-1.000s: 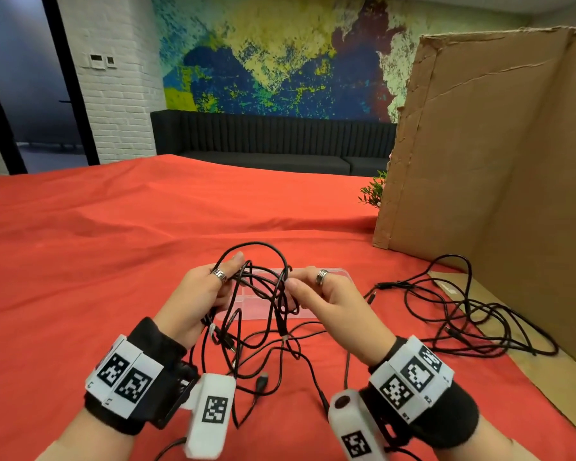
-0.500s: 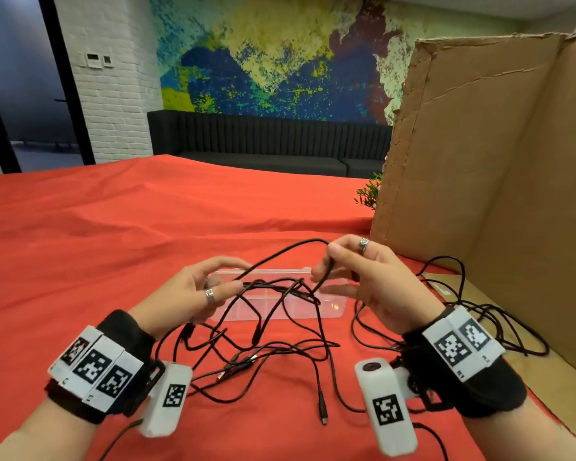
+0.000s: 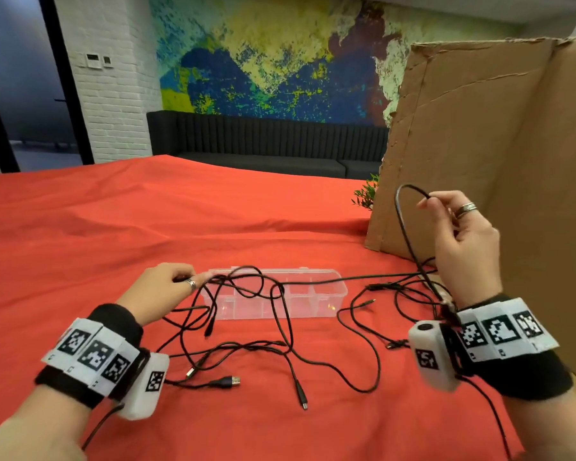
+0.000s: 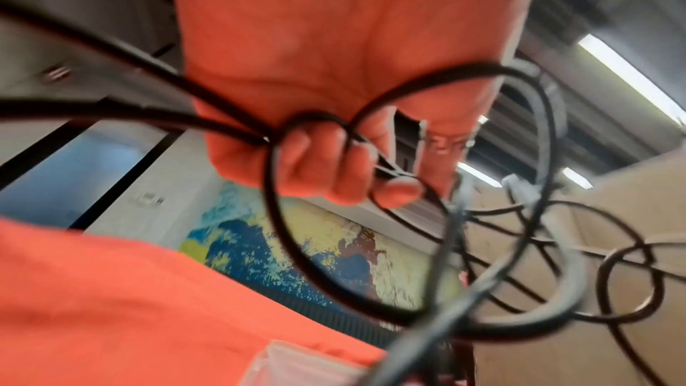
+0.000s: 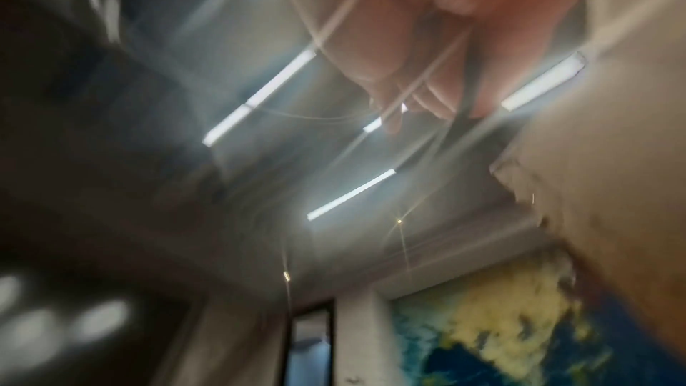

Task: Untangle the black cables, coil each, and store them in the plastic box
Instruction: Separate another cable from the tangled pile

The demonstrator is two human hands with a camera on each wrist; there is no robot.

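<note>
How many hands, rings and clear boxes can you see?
Hands: 2 (left hand, right hand, both holding cables)
Rings: 2 (left ring, right ring)
Boxes: 1 (box)
Total: 5

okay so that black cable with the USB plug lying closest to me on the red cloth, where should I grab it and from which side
Probably pinch the USB plug by its black housing, coming from above with the left hand, which is nearer. The plug lies flat on the red cloth, clear of the other black cables, and its rigid body gives firmer hold than the cord.
</note>
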